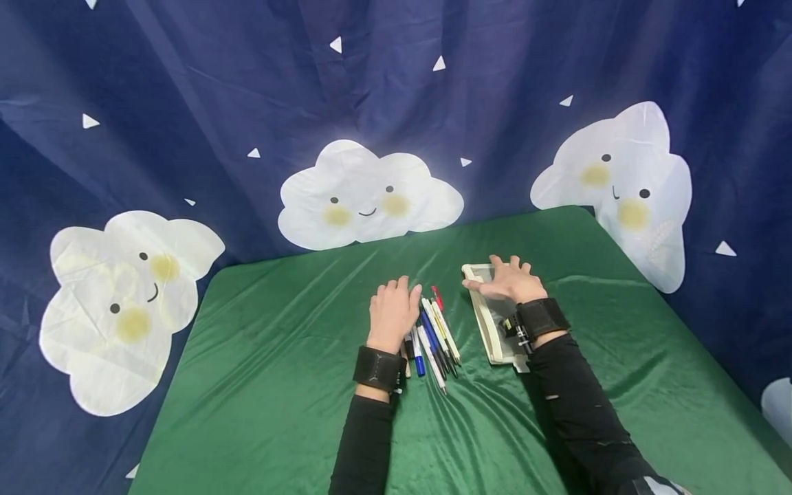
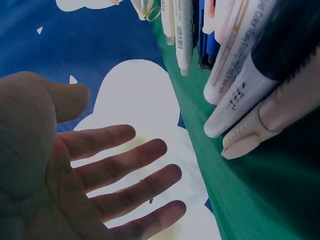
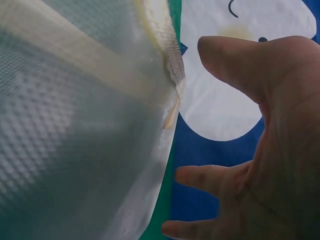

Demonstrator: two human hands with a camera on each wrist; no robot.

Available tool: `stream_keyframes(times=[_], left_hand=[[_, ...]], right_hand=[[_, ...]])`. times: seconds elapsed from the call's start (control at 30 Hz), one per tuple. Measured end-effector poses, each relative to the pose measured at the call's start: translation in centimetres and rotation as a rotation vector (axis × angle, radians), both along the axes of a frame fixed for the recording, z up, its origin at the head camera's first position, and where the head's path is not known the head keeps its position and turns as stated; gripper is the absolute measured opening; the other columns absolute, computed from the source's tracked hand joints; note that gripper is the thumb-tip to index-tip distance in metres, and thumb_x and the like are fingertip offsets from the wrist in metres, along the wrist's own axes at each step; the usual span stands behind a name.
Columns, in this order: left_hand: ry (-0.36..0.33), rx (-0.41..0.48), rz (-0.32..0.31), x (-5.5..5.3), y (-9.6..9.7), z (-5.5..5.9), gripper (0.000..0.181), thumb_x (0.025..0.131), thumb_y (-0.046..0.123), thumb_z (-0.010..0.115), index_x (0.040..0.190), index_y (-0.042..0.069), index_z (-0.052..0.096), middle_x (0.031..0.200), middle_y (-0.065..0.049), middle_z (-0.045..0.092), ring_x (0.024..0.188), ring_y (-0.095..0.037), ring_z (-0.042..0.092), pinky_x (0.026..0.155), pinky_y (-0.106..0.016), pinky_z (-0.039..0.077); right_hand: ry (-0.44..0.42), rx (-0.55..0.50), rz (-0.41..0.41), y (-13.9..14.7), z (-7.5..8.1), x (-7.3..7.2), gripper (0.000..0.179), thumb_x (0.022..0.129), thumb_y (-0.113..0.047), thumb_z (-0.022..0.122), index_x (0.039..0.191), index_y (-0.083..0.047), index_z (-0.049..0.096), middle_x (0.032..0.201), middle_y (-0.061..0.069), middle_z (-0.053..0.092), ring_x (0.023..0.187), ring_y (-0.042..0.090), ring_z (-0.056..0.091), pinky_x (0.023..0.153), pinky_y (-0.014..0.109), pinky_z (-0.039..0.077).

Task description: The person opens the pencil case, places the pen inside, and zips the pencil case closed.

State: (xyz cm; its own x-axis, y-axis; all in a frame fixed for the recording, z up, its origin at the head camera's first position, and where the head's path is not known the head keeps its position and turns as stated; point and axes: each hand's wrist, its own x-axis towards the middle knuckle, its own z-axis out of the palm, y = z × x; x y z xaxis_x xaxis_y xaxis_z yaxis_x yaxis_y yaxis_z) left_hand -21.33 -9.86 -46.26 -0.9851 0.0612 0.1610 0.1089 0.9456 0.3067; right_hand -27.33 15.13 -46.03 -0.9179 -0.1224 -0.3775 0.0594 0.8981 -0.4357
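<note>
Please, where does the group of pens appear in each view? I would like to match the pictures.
Head: the pens lie right of and below the centre, beside the left hand.
Left wrist: they fill the upper right.
Right wrist: no pens are visible.
Shared landmark: the green cloth, seen in all three views.

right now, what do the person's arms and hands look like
The left sleeve is black; the right sleeve is black with small pale marks. The left wristband and right wristband are wide and black, with a small device by the right one. The left hand and right hand wear no gloves.
</note>
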Motion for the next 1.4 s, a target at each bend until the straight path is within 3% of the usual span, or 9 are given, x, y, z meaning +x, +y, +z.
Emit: stream_keyframes(times=[0.3,0.53,1.03,1.27,1.4], left_hand=[[-0.023,0.009,-0.001,-0.1,0.5,-0.3,0.049,0.108,0.04,0.045,0.142,0.006,0.055,0.13,-0.021,0.066,0.11,-0.039,0.068,0.087,-0.051,0.058],[-0.014,0.026,0.002,0.1,0.9,-0.1,0.047,0.107,0.039,0.048,0.139,0.005,0.057,0.125,-0.021,0.068,0.105,-0.039,0.07,0.082,-0.052,0.059],[-0.029,0.001,0.009,-0.2,1.3,0.0,0.045,0.105,0.039,0.051,0.135,0.007,0.062,0.119,-0.017,0.073,0.1,-0.038,0.072,0.078,-0.05,0.059],[-0.015,0.024,0.003,-0.2,1.8,0.0,0.035,0.1,0.035,0.062,0.123,0.009,0.069,0.099,-0.015,0.076,0.074,-0.033,0.07,0.055,-0.039,0.053],[-0.04,0.074,0.01,-0.3,2.0,0.2,0.032,0.097,0.034,0.067,0.115,0.008,0.072,0.095,-0.014,0.076,0.067,-0.029,0.066,0.051,-0.034,0.047]], right_hand=[[-0.07,-0.002,0.014,-0.2,-0.5,-0.1,0.111,0.087,-0.075,0.054,0.164,-0.01,0.008,0.163,0.04,0.001,0.148,0.065,0.003,0.11,0.081,0.02],[-0.055,0.003,0.027,-0.2,-0.7,0.4,0.111,0.087,-0.067,0.064,0.163,-0.008,0.008,0.162,0.042,0.003,0.145,0.068,0.011,0.108,0.08,0.026],[-0.034,-0.041,0.037,-0.2,-1.1,1.4,0.104,0.093,-0.054,0.063,0.163,-0.006,0.004,0.163,0.04,-0.007,0.145,0.069,-0.002,0.11,0.082,0.018],[0.002,-0.039,0.031,-0.1,-1.6,1.2,0.103,0.091,-0.055,0.064,0.163,-0.007,0.007,0.164,0.039,-0.003,0.146,0.068,0.001,0.108,0.081,0.024],[0.004,-0.033,0.032,0.0,-1.6,0.9,0.104,0.091,-0.055,0.065,0.163,-0.008,0.008,0.164,0.039,-0.002,0.146,0.069,0.003,0.108,0.081,0.025]])
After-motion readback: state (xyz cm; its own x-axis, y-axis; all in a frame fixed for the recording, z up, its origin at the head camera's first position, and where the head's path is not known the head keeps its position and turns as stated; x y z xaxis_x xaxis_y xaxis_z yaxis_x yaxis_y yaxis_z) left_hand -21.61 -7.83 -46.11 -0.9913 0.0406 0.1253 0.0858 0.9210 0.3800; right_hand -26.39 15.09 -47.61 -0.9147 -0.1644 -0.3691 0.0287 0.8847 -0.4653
